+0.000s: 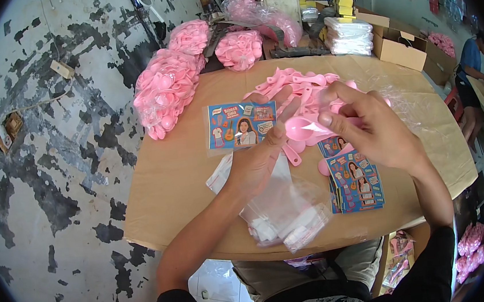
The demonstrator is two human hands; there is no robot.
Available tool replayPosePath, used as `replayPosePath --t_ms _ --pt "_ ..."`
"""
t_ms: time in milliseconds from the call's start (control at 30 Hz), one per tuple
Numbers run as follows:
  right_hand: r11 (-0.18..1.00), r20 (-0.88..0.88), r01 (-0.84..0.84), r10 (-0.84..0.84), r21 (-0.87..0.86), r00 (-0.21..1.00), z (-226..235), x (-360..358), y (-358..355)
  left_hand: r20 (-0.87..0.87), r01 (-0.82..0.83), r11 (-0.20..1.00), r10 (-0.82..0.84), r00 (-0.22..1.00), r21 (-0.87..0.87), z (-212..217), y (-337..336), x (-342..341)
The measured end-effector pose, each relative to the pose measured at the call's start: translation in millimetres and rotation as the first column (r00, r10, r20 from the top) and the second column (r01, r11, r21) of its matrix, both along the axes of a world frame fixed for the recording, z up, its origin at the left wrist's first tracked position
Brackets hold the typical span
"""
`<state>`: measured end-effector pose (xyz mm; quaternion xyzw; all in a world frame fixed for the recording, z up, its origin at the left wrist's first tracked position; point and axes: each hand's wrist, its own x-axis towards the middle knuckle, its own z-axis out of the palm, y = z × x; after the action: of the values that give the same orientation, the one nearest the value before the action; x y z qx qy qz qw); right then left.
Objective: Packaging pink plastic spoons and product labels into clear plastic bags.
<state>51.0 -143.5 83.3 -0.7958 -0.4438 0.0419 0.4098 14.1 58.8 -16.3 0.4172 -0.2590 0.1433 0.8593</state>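
My left hand [259, 160] pinches the right side of a clear plastic bag with a blue printed card [242, 125] inside. Close by on the right, my right hand [379, 124] grips a pink plastic spoon [298, 127], its bowl pointing left toward the bag's edge. Part of the spoon's handle is hidden by my fingers. Behind both hands spreads a heap of loose pink spoons [290, 80]. Below my left hand lie flat clear bags [284, 202]. A stack of blue printed cards [361, 182] sits under my right hand, with a spoon partly over its upper end.
Brown paper covers the table [171, 197]. Filled bags of pink spoons [167, 88] stand at the back left. White plastic packs [350, 35] and a cardboard box [397, 51] are at the back right. A person [472, 67] sits at the far right.
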Motion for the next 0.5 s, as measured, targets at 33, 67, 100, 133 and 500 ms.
replayPosePath --t_ms 33,67,100,133,500 --pt "0.997 0.087 0.058 -0.052 -0.059 0.995 0 3 -1 0.018 0.002 1.000 -0.002 1.000 0.030 0 2 1" --pt "0.987 0.177 0.118 -0.097 -0.112 0.979 0 7 -2 0.020 -0.004 1.000 0.004 1.000 0.023 2 3 0" --pt "0.987 0.177 0.112 -0.090 -0.118 0.980 -1 9 -3 0.015 -0.064 0.997 0.063 0.998 0.051 6 2 -3" --pt "0.997 -0.087 0.082 -0.082 -0.005 0.993 -3 11 -5 0.012 -0.125 0.989 0.124 0.992 0.080 9 2 -5" --pt "0.996 0.216 -0.043 0.058 -0.077 0.975 -29 19 -4 -0.112 -0.261 0.928 0.299 0.948 0.266 7 1 -11"
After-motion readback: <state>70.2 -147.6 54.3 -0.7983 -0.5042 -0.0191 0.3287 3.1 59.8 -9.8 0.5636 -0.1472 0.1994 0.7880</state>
